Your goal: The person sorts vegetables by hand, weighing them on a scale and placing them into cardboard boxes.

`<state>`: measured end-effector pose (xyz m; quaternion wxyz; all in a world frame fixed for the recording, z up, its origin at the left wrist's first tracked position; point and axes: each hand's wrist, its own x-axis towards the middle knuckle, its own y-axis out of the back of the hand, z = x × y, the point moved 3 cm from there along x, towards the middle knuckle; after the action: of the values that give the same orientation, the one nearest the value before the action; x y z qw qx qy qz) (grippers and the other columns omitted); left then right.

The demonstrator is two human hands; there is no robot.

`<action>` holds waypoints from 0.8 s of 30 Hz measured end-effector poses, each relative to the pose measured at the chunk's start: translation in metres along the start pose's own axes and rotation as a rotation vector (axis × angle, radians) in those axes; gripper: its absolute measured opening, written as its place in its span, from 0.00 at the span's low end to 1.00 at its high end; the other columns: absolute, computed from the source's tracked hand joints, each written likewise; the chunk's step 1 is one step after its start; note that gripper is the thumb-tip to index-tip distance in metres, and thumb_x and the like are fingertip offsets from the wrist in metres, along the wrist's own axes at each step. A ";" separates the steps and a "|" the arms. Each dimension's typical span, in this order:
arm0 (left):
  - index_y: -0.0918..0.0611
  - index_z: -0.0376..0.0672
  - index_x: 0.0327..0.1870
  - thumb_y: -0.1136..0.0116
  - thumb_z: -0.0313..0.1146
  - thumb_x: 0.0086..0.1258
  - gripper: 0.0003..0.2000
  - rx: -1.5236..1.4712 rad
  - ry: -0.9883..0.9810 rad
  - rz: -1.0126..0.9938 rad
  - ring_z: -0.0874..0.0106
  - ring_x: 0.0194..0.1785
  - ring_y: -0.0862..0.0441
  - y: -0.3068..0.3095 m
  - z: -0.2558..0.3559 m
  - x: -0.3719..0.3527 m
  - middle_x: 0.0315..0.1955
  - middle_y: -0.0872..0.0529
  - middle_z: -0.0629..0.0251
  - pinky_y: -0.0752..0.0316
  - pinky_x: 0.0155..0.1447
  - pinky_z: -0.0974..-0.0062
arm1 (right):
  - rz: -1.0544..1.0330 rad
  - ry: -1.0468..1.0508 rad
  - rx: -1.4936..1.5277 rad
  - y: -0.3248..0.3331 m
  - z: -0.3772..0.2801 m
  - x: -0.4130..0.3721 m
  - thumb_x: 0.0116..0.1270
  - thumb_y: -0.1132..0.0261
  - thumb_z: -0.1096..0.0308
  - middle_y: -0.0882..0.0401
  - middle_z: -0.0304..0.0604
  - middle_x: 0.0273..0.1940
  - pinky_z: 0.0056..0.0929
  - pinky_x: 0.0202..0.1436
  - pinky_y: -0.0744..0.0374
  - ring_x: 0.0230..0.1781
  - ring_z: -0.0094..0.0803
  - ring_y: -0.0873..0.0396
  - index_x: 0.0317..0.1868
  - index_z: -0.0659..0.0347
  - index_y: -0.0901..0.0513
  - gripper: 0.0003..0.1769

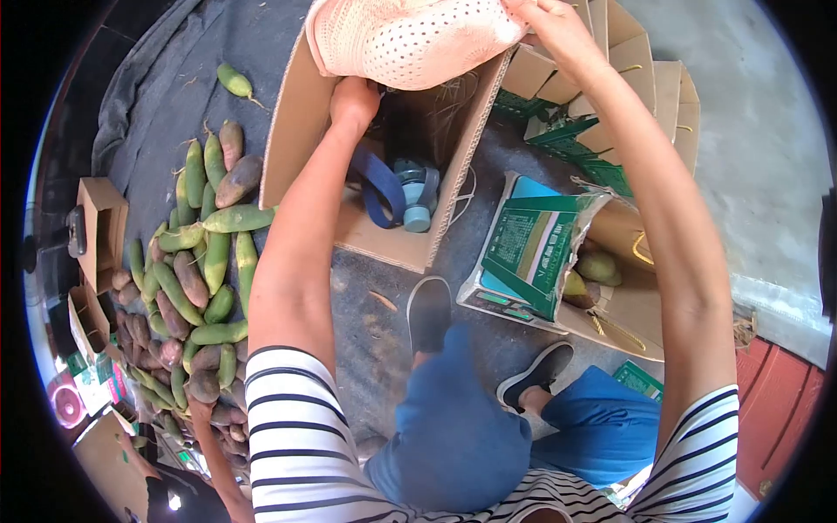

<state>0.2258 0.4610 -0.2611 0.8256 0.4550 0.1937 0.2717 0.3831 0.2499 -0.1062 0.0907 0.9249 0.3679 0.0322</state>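
Hat (418, 39) was held over the carton (296, 131), right hand (562, 33) clamping its edge. Left hand (353, 103) sat beneath, fingertips hidden.

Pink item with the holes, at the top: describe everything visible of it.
The pink item, probably a hat, looks like soft knitted or woven fabric, patterned with small dark holes. A plainer band edges its left side. It bulges, rounded and loosely creased, above the open cardboard box; the picture's top edge cuts it off. The right hand pinches its right end. The left hand is just beneath it; contact is unclear.
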 end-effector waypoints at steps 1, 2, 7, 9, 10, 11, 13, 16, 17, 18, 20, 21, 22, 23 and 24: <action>0.18 0.42 0.49 0.50 0.39 0.69 0.15 -0.037 0.022 0.045 0.51 0.51 0.19 0.005 -0.003 0.001 0.47 0.17 0.47 0.26 0.57 0.56 | -0.006 0.016 0.012 -0.004 -0.001 0.002 0.72 0.40 0.57 0.18 0.33 0.37 0.23 0.40 0.24 0.36 0.21 0.22 0.46 0.64 0.17 0.17; 0.18 0.42 0.50 0.50 0.38 0.69 0.15 -0.036 0.030 0.028 0.51 0.52 0.20 0.007 -0.003 0.002 0.48 0.17 0.47 0.26 0.57 0.57 | -0.009 0.031 0.018 -0.006 -0.002 0.004 0.73 0.41 0.57 0.18 0.34 0.36 0.23 0.40 0.24 0.36 0.21 0.22 0.45 0.64 0.17 0.17; 0.23 0.38 0.57 0.44 0.34 0.67 0.19 -0.053 -0.066 -0.017 0.49 0.58 0.24 -0.003 -0.010 0.014 0.55 0.21 0.44 0.30 0.62 0.60 | 0.068 -0.036 0.008 0.003 0.003 0.004 0.73 0.42 0.54 0.18 0.36 0.39 0.24 0.43 0.23 0.38 0.24 0.21 0.47 0.63 0.18 0.19; 0.24 0.38 0.59 0.43 0.34 0.66 0.21 -0.056 -0.107 -0.054 0.49 0.59 0.25 -0.003 -0.014 0.015 0.55 0.22 0.43 0.30 0.63 0.60 | 0.097 -0.003 0.086 0.003 0.005 0.004 0.73 0.43 0.52 0.17 0.38 0.42 0.25 0.45 0.23 0.40 0.26 0.20 0.49 0.63 0.19 0.21; 0.25 0.37 0.60 0.42 0.34 0.65 0.22 -0.058 -0.128 -0.073 0.48 0.59 0.25 -0.002 -0.014 0.013 0.56 0.22 0.43 0.31 0.63 0.60 | 0.123 -0.044 0.122 0.003 0.005 0.003 0.73 0.44 0.52 0.17 0.39 0.43 0.27 0.46 0.23 0.42 0.27 0.20 0.50 0.63 0.19 0.22; 0.24 0.37 0.59 0.42 0.34 0.66 0.21 -0.032 -0.114 -0.097 0.49 0.58 0.24 -0.002 -0.013 0.012 0.55 0.22 0.42 0.30 0.62 0.59 | 0.148 -0.085 0.158 0.003 0.005 0.001 0.73 0.44 0.51 0.17 0.40 0.44 0.28 0.47 0.23 0.43 0.29 0.19 0.52 0.63 0.20 0.22; 0.24 0.36 0.58 0.42 0.34 0.66 0.20 0.017 -0.079 -0.140 0.49 0.58 0.24 0.005 -0.007 0.006 0.54 0.21 0.41 0.29 0.61 0.59 | 0.227 -0.162 0.175 -0.002 -0.004 -0.004 0.73 0.45 0.51 0.17 0.41 0.46 0.31 0.49 0.23 0.45 0.31 0.19 0.53 0.63 0.21 0.23; 0.24 0.34 0.55 0.42 0.33 0.66 0.19 0.046 -0.020 -0.167 0.50 0.57 0.23 0.006 -0.002 -0.005 0.52 0.21 0.40 0.27 0.59 0.58 | 0.299 -0.181 0.155 -0.006 -0.004 -0.005 0.73 0.45 0.51 0.18 0.42 0.47 0.33 0.50 0.23 0.48 0.32 0.20 0.54 0.63 0.21 0.23; 0.23 0.35 0.51 0.42 0.34 0.66 0.16 0.031 -0.029 -0.109 0.48 0.53 0.20 0.003 -0.004 -0.008 0.51 0.20 0.42 0.25 0.55 0.56 | 0.257 -0.123 0.169 -0.003 0.004 0.000 0.73 0.45 0.51 0.18 0.42 0.48 0.33 0.51 0.23 0.48 0.33 0.20 0.54 0.63 0.21 0.23; 0.23 0.36 0.50 0.41 0.33 0.65 0.15 0.081 -0.057 -0.043 0.49 0.51 0.20 0.005 0.000 -0.015 0.49 0.20 0.44 0.25 0.54 0.56 | 0.214 -0.065 0.183 0.000 0.008 0.002 0.74 0.45 0.51 0.18 0.42 0.48 0.33 0.51 0.23 0.49 0.33 0.20 0.54 0.63 0.21 0.23; 0.23 0.39 0.49 0.41 0.30 0.63 0.14 0.179 -0.110 0.088 0.50 0.48 0.20 0.012 0.020 -0.042 0.47 0.20 0.48 0.24 0.51 0.55 | 0.157 -0.069 0.169 0.002 0.007 0.000 0.74 0.45 0.51 0.18 0.42 0.48 0.33 0.52 0.23 0.49 0.33 0.21 0.55 0.63 0.22 0.24; 0.23 0.41 0.49 0.41 0.28 0.60 0.15 0.318 -0.314 0.151 0.53 0.47 0.20 0.017 0.032 -0.056 0.45 0.21 0.51 0.24 0.48 0.57 | 0.129 -0.073 0.164 0.001 0.006 -0.002 0.74 0.45 0.51 0.18 0.42 0.48 0.33 0.52 0.23 0.49 0.32 0.21 0.55 0.63 0.22 0.24; 0.24 0.42 0.49 0.41 0.25 0.57 0.17 0.455 -0.520 0.212 0.56 0.45 0.21 0.024 0.044 -0.073 0.43 0.22 0.54 0.24 0.46 0.59 | 0.133 -0.082 0.164 -0.001 0.003 -0.003 0.74 0.46 0.51 0.18 0.42 0.48 0.33 0.52 0.23 0.49 0.32 0.21 0.55 0.63 0.22 0.24; 0.23 0.43 0.49 0.40 0.29 0.56 0.18 0.498 -0.606 0.026 0.62 0.49 0.23 0.033 0.056 -0.091 0.43 0.21 0.58 0.26 0.47 0.64 | 0.137 -0.090 0.163 -0.004 -0.001 -0.005 0.74 0.46 0.51 0.18 0.42 0.48 0.33 0.52 0.23 0.48 0.32 0.20 0.55 0.63 0.22 0.24; 0.23 0.44 0.51 0.40 0.28 0.57 0.18 0.497 -0.742 -0.256 0.60 0.51 0.24 0.040 0.057 -0.110 0.45 0.22 0.57 0.27 0.51 0.59 | 0.143 -0.099 0.164 -0.005 -0.001 -0.007 0.74 0.46 0.51 0.18 0.42 0.48 0.33 0.52 0.23 0.48 0.32 0.20 0.55 0.64 0.22 0.24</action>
<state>0.1614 0.3729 -0.1896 0.7318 0.6781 -0.0009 -0.0682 0.3741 0.2491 -0.1058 0.0302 0.9535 0.2976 -0.0372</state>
